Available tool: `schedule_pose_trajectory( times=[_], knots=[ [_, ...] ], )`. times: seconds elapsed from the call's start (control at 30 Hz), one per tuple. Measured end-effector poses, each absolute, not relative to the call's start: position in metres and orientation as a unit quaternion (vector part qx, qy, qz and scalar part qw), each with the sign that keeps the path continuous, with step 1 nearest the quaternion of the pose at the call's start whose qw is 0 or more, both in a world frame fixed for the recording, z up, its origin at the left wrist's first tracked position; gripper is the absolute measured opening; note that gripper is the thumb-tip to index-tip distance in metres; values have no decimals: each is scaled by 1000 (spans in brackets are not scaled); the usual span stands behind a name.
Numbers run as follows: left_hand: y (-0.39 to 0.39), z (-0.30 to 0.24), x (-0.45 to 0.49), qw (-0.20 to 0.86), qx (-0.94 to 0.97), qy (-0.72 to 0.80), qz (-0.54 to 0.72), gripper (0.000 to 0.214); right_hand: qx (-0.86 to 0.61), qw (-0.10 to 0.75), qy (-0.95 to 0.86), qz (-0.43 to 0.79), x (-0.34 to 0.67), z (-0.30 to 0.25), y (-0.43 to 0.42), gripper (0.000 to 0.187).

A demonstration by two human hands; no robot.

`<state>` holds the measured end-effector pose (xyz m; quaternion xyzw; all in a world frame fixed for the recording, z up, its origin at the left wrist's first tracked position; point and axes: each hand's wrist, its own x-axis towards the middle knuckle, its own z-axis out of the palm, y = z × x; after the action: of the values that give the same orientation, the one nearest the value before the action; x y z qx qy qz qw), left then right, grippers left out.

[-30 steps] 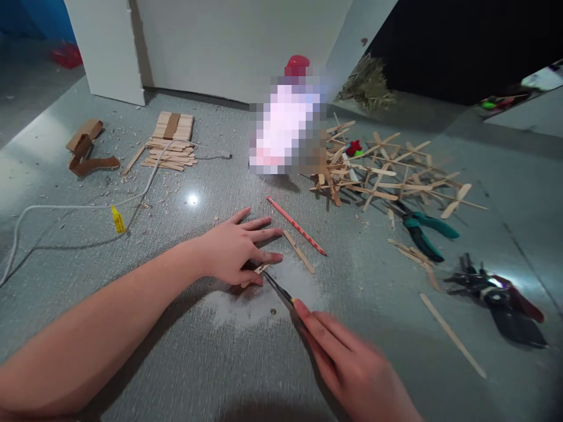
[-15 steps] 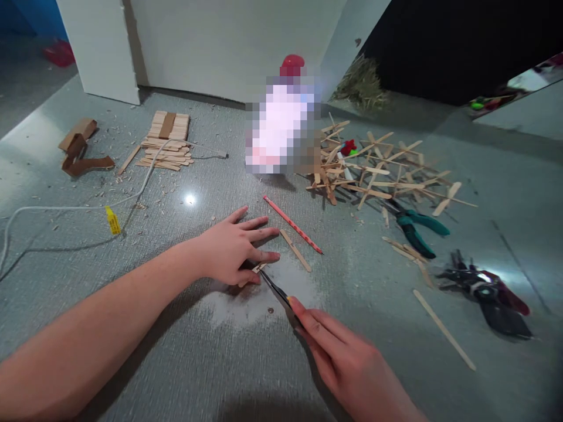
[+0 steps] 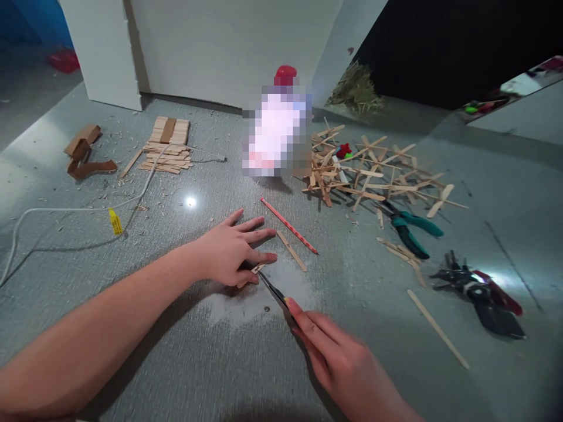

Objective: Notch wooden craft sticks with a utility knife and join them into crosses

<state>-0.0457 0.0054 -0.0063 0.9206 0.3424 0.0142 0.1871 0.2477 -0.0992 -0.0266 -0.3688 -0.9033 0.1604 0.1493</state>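
My left hand [image 3: 232, 251] lies low over the floor with its fingers spread, the thumb and forefinger on either side of a short wooden craft stick [image 3: 257, 269]. Most of that stick is hidden under the hand. My right hand [image 3: 328, 343] is closed around a slim dark knife [image 3: 275, 290], whose tip touches the stick beside my left thumb. Just beyond my fingertips are another craft stick [image 3: 292, 251] and a red patterned pencil [image 3: 289, 225].
Bundled craft sticks [image 3: 169, 138], torn brown cardboard [image 3: 83, 155] and a white cable [image 3: 88, 209] lie at left. A pixelated bright object [image 3: 277, 129] stands ahead. Rightward are joined craft sticks [image 3: 369, 170], green-handled pliers [image 3: 411, 231], a black-and-red tool [image 3: 481, 296] and a loose stick [image 3: 437, 328].
The view has shifted slightly, so the surroundings sit a little lower, those on the right also further left. Both hands, the knife and the stick keep nearly the same positions relative to each other.
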Motion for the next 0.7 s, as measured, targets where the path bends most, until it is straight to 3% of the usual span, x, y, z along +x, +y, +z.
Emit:
schedule_pose_trajectory(
  times=[0.7],
  knots=[
    [4,-8,-41,186,922,338,30,55,-371,145,-911,106,253,-30,-115,65]
  ],
)
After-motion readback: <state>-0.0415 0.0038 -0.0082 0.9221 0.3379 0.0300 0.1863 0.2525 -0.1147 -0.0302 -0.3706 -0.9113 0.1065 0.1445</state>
